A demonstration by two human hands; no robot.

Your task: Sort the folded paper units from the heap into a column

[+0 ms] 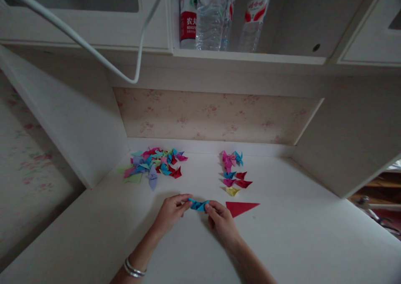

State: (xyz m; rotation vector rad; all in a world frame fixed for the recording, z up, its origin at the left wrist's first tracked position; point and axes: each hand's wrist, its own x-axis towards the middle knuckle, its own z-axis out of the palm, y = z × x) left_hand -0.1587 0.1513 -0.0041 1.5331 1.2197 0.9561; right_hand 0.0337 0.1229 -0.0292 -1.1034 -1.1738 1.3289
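My left hand (171,212) and my right hand (221,220) pinch the two ends of a small folded blue paper piece (198,204), held low over the white desk (291,234). Both hands have fingers closed on it. A flat red paper triangle (240,208) lies just right of my right hand. Beyond it sits a short column of small folded pieces (233,176) in pink, blue, red and yellow. A larger heap of several folded coloured pieces (154,165) lies at the back left. Silver bracelets (134,269) circle my left wrist.
A floral back panel (213,115) closes the desk's alcove, with side walls left and right. Water bottles (211,14) stand on the shelf above. A white cable (94,50) hangs across the upper left. Past the desk's right edge lies a darker floor area.
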